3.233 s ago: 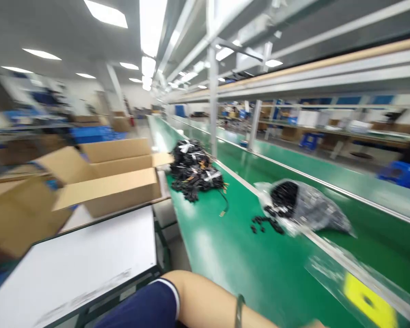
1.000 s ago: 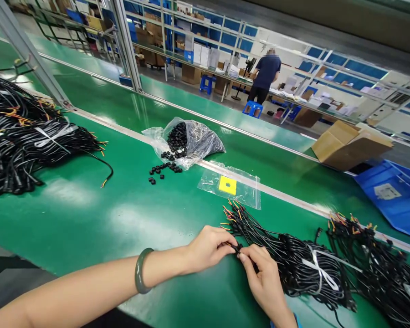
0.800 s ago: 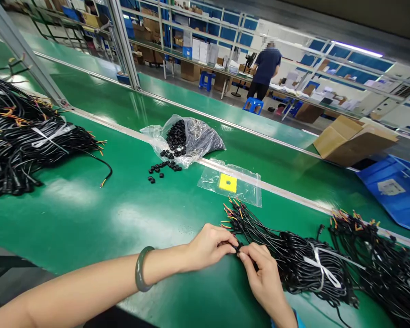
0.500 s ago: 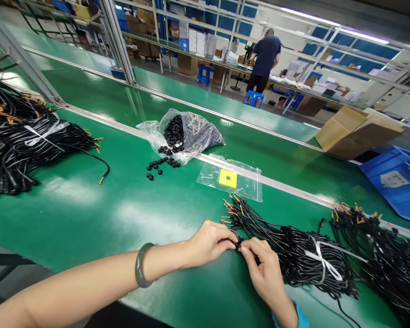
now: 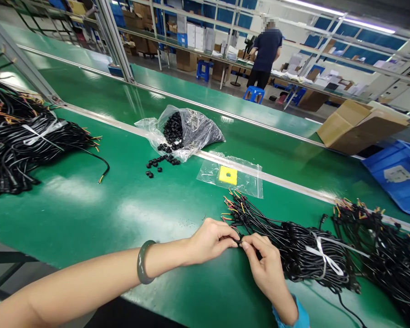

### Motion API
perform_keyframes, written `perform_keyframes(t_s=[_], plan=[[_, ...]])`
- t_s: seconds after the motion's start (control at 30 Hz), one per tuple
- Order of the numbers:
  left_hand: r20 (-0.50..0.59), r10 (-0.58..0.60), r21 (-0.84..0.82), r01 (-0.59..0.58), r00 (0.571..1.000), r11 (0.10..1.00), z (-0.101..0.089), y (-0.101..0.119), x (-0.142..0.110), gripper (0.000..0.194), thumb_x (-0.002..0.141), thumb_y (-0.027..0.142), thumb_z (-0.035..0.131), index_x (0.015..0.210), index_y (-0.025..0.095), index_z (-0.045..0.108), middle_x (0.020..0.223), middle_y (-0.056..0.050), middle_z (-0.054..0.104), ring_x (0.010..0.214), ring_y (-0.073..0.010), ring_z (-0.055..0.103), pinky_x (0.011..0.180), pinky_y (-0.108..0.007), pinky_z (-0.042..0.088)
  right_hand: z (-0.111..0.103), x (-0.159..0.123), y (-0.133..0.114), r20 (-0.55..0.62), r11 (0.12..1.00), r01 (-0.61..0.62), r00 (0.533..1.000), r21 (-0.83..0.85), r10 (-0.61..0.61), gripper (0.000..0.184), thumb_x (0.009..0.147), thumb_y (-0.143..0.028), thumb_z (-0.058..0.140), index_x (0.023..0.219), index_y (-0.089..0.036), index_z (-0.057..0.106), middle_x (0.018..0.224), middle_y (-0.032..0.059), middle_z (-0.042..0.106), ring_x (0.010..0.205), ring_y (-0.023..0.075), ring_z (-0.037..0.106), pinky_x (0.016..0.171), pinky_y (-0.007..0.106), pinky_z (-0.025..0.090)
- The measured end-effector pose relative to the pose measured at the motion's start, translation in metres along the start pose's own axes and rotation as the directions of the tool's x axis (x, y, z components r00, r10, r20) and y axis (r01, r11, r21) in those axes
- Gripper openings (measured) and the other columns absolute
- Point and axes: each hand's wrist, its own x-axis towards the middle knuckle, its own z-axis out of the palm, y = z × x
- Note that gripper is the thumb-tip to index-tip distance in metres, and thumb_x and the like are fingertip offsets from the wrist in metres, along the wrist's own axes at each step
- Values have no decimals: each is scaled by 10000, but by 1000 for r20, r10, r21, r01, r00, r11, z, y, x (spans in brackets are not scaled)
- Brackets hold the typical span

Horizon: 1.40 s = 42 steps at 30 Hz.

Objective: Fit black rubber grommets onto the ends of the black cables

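My left hand (image 5: 214, 241) pinches a small black piece at the end of a black cable (image 5: 239, 240), thumb and index finger pressed together. From the other side my right hand (image 5: 263, 258) grips the same cable end, its fingertips almost touching the left ones. The fingers cover most of the piece, so its shape is hidden. Just behind and right of my hands lies a cable bundle (image 5: 314, 255) tied with a white strip, its stripped orange, red and yellow wire ends pointing left.
An open plastic bag (image 5: 201, 130) spills small black caps (image 5: 164, 160). A zip bag (image 5: 249, 180) has a yellow square (image 5: 228, 175) on it. More cables lie left (image 5: 37, 141) and right (image 5: 372, 246). A carton (image 5: 358, 125) and blue bin (image 5: 396, 175) stand right; a person (image 5: 266, 52) stands beyond.
Both hands keep their grip on the cable end, with only a very slight shift of the fingers. The camera view has moved a little.
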Motion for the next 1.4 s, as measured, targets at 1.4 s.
perform_keyframes(t_s=[1.4], plan=[[26,-296,-289,291,955,912,0,6,5,130,747,224,685,805,115,726,745,-49,693,625,-117,622,573,-172,489,1,-3,0,-44,996,93,995,-3,-93,134,933,-171,489,865,-174,605,784,19,586,731,121,528,644,229,399]])
